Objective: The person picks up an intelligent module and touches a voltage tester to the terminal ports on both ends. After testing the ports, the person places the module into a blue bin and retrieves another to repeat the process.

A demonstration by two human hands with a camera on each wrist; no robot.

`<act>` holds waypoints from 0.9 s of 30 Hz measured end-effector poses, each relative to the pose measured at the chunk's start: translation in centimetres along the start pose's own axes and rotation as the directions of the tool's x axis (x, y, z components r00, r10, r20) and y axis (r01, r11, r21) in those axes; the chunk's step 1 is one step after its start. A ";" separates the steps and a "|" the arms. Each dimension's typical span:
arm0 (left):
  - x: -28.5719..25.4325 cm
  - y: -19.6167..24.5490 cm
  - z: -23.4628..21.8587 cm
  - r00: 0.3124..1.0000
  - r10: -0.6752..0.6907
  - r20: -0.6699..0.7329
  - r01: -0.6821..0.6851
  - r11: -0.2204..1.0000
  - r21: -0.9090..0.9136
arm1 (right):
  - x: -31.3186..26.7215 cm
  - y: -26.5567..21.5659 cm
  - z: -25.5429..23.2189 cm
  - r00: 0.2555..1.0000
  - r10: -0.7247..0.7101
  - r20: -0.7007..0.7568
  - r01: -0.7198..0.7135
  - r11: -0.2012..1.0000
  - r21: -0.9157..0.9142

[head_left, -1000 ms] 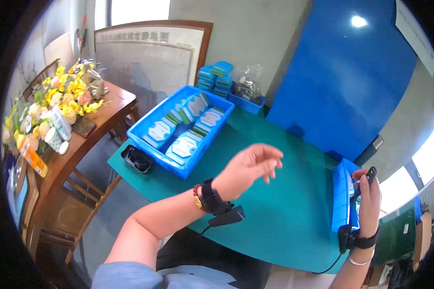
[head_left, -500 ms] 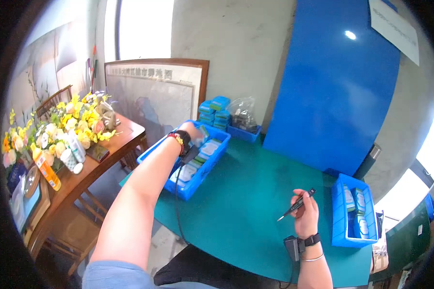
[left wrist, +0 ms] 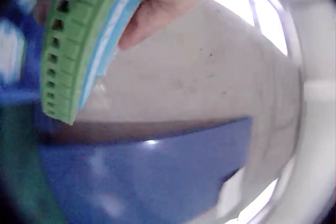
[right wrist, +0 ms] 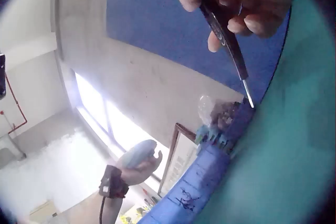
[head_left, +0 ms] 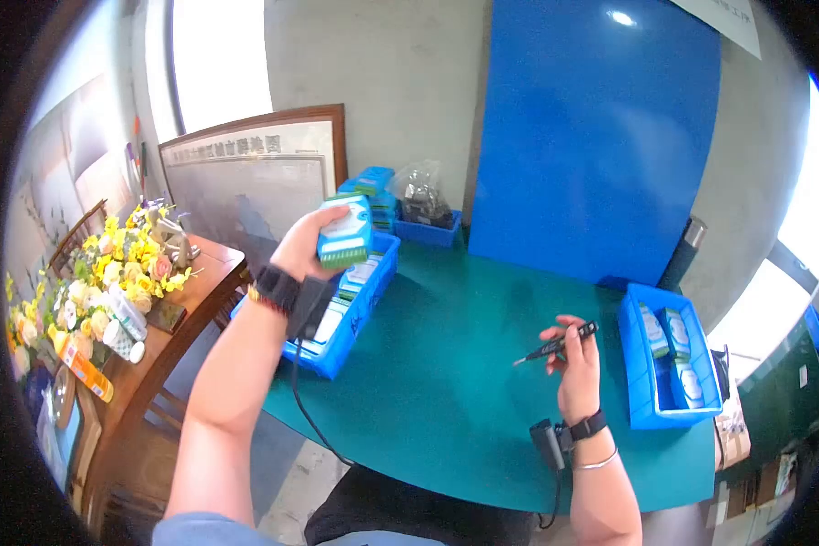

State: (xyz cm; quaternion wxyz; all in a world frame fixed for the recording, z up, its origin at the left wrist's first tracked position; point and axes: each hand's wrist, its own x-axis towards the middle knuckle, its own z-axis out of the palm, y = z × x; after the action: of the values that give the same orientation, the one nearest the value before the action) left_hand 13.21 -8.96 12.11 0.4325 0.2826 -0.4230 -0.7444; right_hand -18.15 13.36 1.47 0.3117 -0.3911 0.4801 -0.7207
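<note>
The left hand (head_left: 305, 244) grips a blue and white module (head_left: 346, 227) with a green terminal strip, raised over the left blue bin (head_left: 348, 341). Up close in the left wrist view, the green strip (left wrist: 71, 50) shows a row of square openings, with part of the hand (left wrist: 168, 3) behind it. Above the green table the right hand (head_left: 577, 369) holds a black screwdriver (head_left: 555, 346), its tip pointing left. The right wrist view shows the screwdriver's dark handle (right wrist: 226, 37) between thumb and fingers and its bare metal tip. More modules lie in the left bin.
A second blue bin (head_left: 642, 382) with several modules stands at the table's right. Behind the left bin are stacked modules (head_left: 382, 205) and a small blue bin (head_left: 428, 232) with a plastic bag. A wooden table (head_left: 177, 314) with flowers and bottles is at the left.
The left hand first moved into the left bin, then came up with a module. The right hand moved from the right bin to over the table with the screwdriver.
</note>
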 end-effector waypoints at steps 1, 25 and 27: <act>-1.7 -1.4 1.7 0.990 0.021 0.137 -0.008 0.995 -0.096 | 0.3 0.0 -0.2 0.999 -0.016 -0.032 0.017 1.000 0.025; -3.8 -17.3 6.8 0.788 -0.011 0.615 0.238 0.928 -0.288 | 0.1 -7.3 3.4 0.871 -0.198 0.449 0.193 0.980 0.058; -4.1 -17.3 7.2 0.791 -0.030 0.611 0.245 0.931 -0.271 | -0.3 -7.0 3.4 0.863 -0.216 0.456 0.213 0.975 0.059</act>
State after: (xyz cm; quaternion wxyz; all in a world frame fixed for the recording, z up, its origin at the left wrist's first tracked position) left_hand 2.43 2.07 0.64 0.2628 -0.0140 -0.3821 -0.8859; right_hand -15.54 14.52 8.77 0.3355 -0.6005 0.3438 -0.6393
